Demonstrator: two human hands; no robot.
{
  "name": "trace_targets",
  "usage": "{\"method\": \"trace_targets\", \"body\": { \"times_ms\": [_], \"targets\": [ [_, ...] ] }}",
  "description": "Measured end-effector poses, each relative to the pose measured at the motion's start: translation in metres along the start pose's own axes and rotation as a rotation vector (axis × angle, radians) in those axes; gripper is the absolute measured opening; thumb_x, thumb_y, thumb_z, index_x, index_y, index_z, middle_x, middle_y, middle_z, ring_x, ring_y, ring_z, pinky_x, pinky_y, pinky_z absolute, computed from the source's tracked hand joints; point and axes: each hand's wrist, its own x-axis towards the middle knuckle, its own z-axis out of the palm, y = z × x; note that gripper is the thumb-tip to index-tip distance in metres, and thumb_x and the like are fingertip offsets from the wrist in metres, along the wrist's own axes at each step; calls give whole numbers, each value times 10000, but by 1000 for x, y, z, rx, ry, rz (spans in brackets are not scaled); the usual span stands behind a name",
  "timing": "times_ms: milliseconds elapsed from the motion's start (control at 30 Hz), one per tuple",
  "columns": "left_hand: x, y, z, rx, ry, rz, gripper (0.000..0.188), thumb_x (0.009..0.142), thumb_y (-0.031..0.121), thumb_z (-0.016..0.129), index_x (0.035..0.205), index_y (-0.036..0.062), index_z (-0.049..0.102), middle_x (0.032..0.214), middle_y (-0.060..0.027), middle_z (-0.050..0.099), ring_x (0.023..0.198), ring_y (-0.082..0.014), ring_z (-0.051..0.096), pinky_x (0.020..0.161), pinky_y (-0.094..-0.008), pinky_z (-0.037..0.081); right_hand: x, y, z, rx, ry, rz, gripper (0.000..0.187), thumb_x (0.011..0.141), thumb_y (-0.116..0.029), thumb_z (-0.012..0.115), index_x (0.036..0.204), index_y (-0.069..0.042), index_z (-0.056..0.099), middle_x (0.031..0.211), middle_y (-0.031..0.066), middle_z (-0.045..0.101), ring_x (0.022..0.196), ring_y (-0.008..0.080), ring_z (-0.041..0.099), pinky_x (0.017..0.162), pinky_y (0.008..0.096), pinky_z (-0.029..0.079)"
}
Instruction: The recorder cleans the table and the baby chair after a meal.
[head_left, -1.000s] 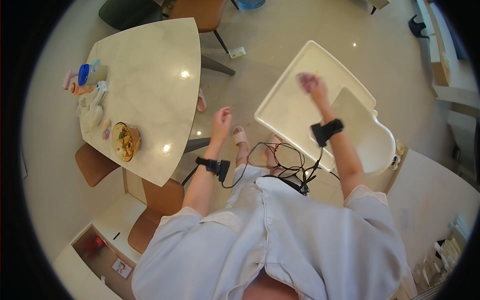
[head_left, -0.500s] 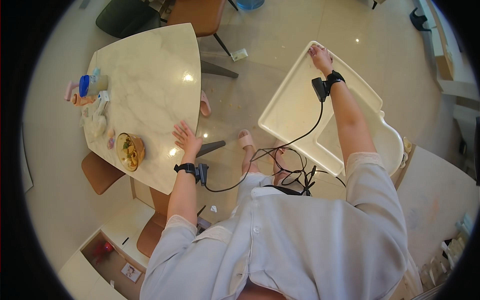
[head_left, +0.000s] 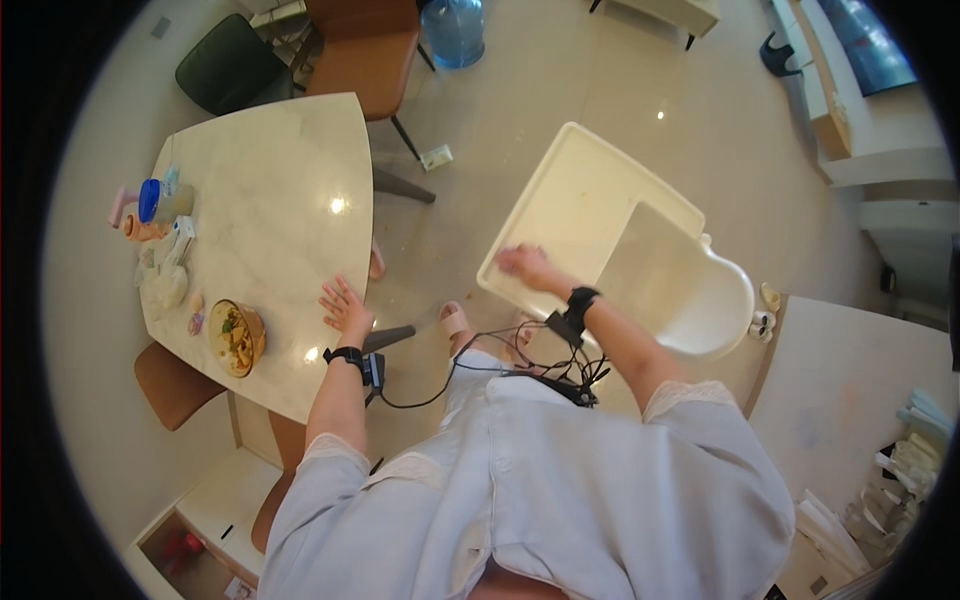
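Observation:
My left hand (head_left: 347,308) lies with its fingers spread on the right edge of the marble-patterned table (head_left: 280,165). To its left stands an amber glass bowl (head_left: 238,340) of food with bits of green. Over the near left corner of a cream high chair tray (head_left: 560,190) is my right hand (head_left: 528,264), its fingers smeared by motion; whether they hold anything is hidden. Beside that tray, the high chair's seat (head_left: 670,270) opens out to the right. Each wrist wears a black strap with a small device, cabled to a black tangle (head_left: 570,385) at my waist.
On the table's far left stand a blue-lidded container (head_left: 165,201) and a plastic bag (head_left: 172,285). Brown chairs (head_left: 365,60) and a dark green chair (head_left: 228,65) flank the table. A blue water jug (head_left: 453,32) stands beyond, and a small packet (head_left: 436,157) lies on the floor.
My right hand has swept from the tray's far corner back to its near left corner. My left hand stays on the table edge. The whole view has shifted.

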Motion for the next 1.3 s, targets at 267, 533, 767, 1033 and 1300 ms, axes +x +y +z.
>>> {"method": "trace_targets", "body": {
  "times_ms": [267,533,767,1033,1300],
  "targets": [
    [5,11,1,-47,-50,-26,930,665,-15,481,1293,230,-159,1341,-141,-206,1226,-387,-152,945,-571,37,-4,45,-133,489,536,194,248,827,-128,379,822,-47,613,540,37,524,531,158,483,437,263,375],
    [3,-1,9,-41,-26,-77,951,641,-60,465,1294,253,-151,1344,-137,-200,1225,-391,-150,938,-582,30,24,149,-129,-319,743,578,259,811,-194,433,1046,-105,496,890,180,499,830,343,464,708,456,357],
    [2,-3,-4,-28,-61,-112,967,640,-26,503,1293,249,-154,1337,-153,-208,1222,-401,-145,932,-590,48,-4,27,-44,-270,411,225,319,738,-94,476,1055,-125,490,922,161,469,854,341,440,800,436,319],
    [13,12,0,15,-95,-48,948,649,20,501,1287,218,-173,1329,-180,-210,1217,-418,-138,936,-585,46,-34,-14,16,317,69,-53,227,825,-163,449,1013,-92,556,909,56,591,767,195,530,641,320,416],
    [-2,17,-10,-29,-97,-138,1015,622,-101,481,1267,276,-205,1316,-138,-272,1213,-384,-194,937,-564,20,-88,83,-154,855,933,542,357,758,-10,284,1013,-42,532,585,80,539,361,143,492,314,257,406]
  ]
}}
